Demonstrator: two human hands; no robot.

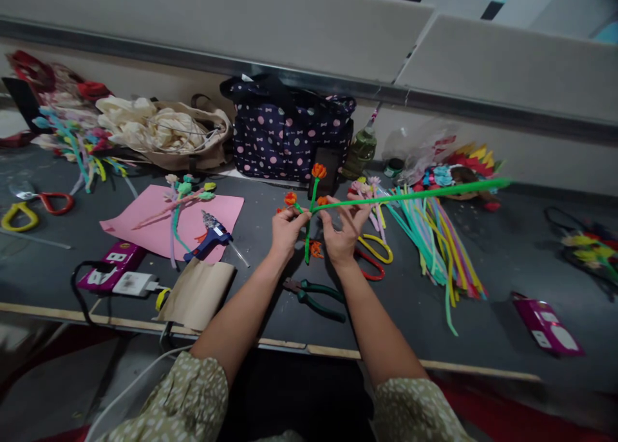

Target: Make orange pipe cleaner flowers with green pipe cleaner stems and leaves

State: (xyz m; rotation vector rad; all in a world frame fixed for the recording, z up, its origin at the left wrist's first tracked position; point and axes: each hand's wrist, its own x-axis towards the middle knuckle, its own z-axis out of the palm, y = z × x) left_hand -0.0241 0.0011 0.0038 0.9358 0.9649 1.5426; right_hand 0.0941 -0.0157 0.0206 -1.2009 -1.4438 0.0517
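Observation:
My left hand (286, 233) pinches the green stem (308, 242) of a pipe-cleaner flower between thumb and fingers, close to where its parts join. An orange bloom (318, 170) tops the upright stem, and another orange bloom (290, 199) sits on a side branch. From that joint a long bright green pipe cleaner (410, 195) stretches to the right. My right hand (344, 233) is closed loosely about its near part, thumb in front and fingers behind. Under my hands lie an orange piece (316, 249) and, nearer me, dark green pliers (316, 296).
Scissors (374, 258) and a bundle of coloured pipe cleaners (437, 249) lie at right. To the left, a glue gun (208, 236) rests on pink paper (145, 220) near brown cardboard (197, 294). A dotted bag (292, 133) and bottle (363, 146) stand behind.

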